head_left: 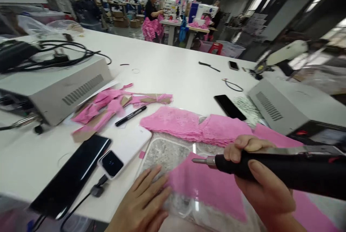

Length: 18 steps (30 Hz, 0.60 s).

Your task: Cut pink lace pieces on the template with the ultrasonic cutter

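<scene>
My right hand [263,178] is wrapped round a thick black handheld tool [243,163] with a narrow metal tip. The tip points left, over a cut pink fabric piece [208,188]; whether it touches the fabric I cannot tell. That piece lies on a clear plastic template [162,149] over a mottled grey surface. My left hand [146,203] rests flat with fingers extended, its fingertips at the left edge of the pink piece. Just beyond lies a layered stack of pink fabric pieces [173,122].
Grey vented boxes stand at left [75,84] and right [283,106]. Pink strips on cardboard [108,106], a black marker [131,115], a large black phone [72,174], a small display device [111,163] and another phone [229,107] lie around. Beyond the table, a person [152,16] handles pink fabric.
</scene>
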Tool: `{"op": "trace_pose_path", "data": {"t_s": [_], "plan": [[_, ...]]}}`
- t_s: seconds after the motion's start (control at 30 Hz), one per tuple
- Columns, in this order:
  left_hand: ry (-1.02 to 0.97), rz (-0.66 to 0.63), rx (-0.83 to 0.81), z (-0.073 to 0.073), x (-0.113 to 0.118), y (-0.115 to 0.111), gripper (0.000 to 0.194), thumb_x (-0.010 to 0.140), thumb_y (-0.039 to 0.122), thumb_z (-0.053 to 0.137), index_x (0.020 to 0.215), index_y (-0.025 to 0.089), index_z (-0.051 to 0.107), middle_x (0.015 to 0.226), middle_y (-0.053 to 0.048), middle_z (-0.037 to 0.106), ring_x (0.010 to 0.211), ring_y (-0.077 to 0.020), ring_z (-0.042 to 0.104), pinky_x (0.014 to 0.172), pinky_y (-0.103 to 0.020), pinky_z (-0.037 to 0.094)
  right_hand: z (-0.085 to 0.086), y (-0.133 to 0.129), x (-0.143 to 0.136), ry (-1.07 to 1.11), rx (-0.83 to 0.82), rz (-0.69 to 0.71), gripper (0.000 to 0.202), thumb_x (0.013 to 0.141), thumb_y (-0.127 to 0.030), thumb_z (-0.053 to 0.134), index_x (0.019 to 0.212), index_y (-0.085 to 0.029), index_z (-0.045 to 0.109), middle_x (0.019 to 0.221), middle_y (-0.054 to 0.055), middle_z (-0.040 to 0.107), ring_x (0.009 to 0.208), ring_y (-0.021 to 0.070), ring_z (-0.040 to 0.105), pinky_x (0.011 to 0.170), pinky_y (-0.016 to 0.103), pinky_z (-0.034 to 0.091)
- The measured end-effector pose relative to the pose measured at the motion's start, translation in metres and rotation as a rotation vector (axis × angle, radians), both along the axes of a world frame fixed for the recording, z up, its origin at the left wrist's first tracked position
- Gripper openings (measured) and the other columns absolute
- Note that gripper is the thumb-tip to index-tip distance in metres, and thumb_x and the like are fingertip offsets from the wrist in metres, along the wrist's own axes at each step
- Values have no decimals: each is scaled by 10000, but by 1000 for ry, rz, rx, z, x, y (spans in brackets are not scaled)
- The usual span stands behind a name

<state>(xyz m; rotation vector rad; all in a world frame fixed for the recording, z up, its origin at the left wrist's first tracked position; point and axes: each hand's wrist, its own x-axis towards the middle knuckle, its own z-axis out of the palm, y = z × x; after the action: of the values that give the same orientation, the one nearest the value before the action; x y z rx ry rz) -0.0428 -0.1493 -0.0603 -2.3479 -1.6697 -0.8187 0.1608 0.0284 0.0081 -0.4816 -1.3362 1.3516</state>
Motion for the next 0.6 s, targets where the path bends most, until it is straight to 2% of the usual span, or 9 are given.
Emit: {"op": "trace_pose_path", "data": {"t_s": [0.1,0.2,0.4,0.6], "plan": [[61,-32,35,-6,-7,6,345,939,219,550,1276,176,613,1379,-51,596,1425,-265,368,1176,-437,336,-3,14,26,19,24,-134,87,786,-200,663,871,-214,649,860,18,546,621,120,574,597,321,547],[116,-79,51,-11,-13,13,355,953,254,534,1293,186,608,1397,-21,582,1433,-250,352,1214,-426,229,-9,19,38,30,41,-204,85,777,-195,648,861,-208,653,844,20,553,613,118,575,589,315,539],[116,-56,9,-10,-14,15,359,973,265,499,1321,228,584,1386,-2,592,1417,-227,380,1200,-418,276,-14,17,30,37,34,-191,77,792,-231,669,861,-209,644,849,10,548,608,112,574,584,307,540],[137,-65,1,-4,-12,13,357,957,278,526,1298,200,597,1381,-15,595,1427,-242,360,1210,-425,251,-17,18,24,36,21,-158,83,805,-230,676,877,-212,638,863,6,551,620,108,585,598,294,540]]}}
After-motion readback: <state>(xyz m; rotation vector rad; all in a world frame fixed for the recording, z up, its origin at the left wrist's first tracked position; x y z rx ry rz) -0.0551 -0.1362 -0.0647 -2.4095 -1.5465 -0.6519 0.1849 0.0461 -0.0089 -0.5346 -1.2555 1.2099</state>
